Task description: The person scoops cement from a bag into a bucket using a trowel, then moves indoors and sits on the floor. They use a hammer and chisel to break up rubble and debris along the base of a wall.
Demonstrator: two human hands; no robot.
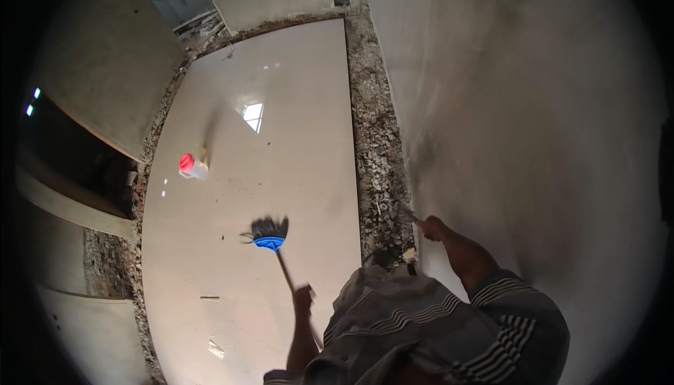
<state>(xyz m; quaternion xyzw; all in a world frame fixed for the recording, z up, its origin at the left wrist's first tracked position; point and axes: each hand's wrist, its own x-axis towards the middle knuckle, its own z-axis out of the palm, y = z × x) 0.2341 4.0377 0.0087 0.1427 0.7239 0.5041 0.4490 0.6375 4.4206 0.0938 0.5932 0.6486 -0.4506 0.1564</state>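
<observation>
Two hands are at work from where I stand, each closed on something. The left hand (304, 297) has its fingers wrapped round the handle of a broom (269, 236); the blue head and dark bristles point away from the person over the glossy pale floor (302, 139). Whether the bristles press on it, I can't tell. The right hand (433, 228) appears clamped round a thin tool (409, 214), too blurred to name, above the gravel strip (375, 132) by the bare wall (505, 104).

If that right wrist swung outward, the tool could scrape the wall, they are so near. A hard stroke of the broom toward the right might push grit off the floor's edge into the stones. Farther out, a jug with a red lid (194, 167) seems to stand upright, ahead and to the left; a long, careless sweep could knock it over. Nearer, a small stick (209, 297) and a pale scrap (216, 348) lie left of the broom, and a foot set on either might slip on that shine.
</observation>
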